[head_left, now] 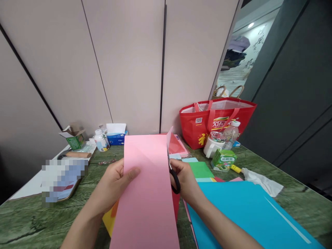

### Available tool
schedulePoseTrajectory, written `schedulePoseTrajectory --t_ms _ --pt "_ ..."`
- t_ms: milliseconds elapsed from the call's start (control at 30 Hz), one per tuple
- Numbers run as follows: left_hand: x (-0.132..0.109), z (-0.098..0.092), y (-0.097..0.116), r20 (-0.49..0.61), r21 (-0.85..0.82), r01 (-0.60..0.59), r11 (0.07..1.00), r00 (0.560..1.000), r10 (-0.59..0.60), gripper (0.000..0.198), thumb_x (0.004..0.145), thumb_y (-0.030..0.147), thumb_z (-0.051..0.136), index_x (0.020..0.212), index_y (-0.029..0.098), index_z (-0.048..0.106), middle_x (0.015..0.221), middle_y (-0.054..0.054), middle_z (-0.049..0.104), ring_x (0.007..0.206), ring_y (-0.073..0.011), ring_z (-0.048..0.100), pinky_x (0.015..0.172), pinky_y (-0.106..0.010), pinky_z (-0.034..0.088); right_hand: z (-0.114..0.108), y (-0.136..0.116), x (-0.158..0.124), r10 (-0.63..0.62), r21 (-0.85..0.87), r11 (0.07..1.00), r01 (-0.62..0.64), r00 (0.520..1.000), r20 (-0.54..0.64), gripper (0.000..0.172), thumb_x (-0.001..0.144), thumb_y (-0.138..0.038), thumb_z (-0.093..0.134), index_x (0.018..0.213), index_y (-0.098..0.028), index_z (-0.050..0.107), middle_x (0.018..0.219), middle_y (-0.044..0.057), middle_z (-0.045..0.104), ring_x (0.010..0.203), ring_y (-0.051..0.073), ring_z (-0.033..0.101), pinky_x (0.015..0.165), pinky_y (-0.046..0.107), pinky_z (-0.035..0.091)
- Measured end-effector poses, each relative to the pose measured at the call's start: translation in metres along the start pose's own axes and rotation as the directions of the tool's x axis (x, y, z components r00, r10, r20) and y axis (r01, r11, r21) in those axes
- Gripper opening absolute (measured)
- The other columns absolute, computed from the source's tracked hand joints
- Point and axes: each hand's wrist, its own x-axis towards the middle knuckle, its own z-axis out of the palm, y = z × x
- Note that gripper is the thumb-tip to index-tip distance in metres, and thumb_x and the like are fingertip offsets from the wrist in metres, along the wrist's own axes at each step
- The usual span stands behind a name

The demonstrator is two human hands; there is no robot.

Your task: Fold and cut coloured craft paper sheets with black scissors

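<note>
A tall pink sheet of paper (146,186) stands upright in front of me above the green marble table (28,221). My left hand (114,185) pinches its left edge, thumb on the front. My right hand (185,181) grips black-handled scissors (173,174) whose blades run up the sheet's right edge. A narrow strip of pink curls away at the top right of the cut. Yellow and orange sheets peek out below the pink sheet on the left.
A big blue sheet (241,214) lies at right, with green, red and pink sheets (201,169) behind. A red shopping bag (215,121), a white jug, a green carton (223,160), a bottle (101,140), a tissue box and a small open box sit near the wall.
</note>
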Motion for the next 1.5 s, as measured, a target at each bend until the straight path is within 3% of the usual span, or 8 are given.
schedulePoseTrajectory --t_ms 833,1033,1500 --pt "0.0 0.0 0.0 0.008 -0.022 0.004 1.0 1.0 -0.004 0.022 0.077 0.036 0.061 0.089 0.019 0.057 0.078 -0.003 0.069 0.06 -0.0169 0.063 0.051 -0.026 0.05 -0.002 0.004 0.0 0.044 0.009 0.999 -0.044 0.999 0.025 0.024 0.053 -0.027 0.072 0.053 -0.016 0.05 0.042 -0.007 0.044 0.041 0.006 0.04 0.039 0.017 0.035" --pt "-0.001 0.001 0.003 0.012 0.015 0.008 1.0 1.0 -0.008 0.025 0.075 0.039 0.061 0.089 0.019 0.058 0.078 -0.004 0.069 0.06 -0.0176 0.063 0.05 -0.026 0.049 -0.001 -0.005 0.001 0.086 0.016 0.996 -0.086 0.996 0.013 0.024 0.049 -0.024 0.073 0.054 -0.016 0.051 0.043 -0.008 0.046 0.041 0.005 0.038 0.039 0.016 0.032" --pt "-0.003 0.003 0.012 0.045 0.014 0.045 0.999 0.998 -0.046 0.031 0.073 0.04 0.063 0.095 0.018 0.06 0.078 -0.005 0.069 0.062 -0.0186 0.063 0.052 -0.027 0.049 -0.003 -0.008 0.002 0.045 0.037 0.998 -0.045 0.999 0.009 0.026 0.048 -0.024 0.075 0.052 -0.016 0.051 0.046 -0.007 0.045 0.043 0.004 0.038 0.041 0.016 0.032"
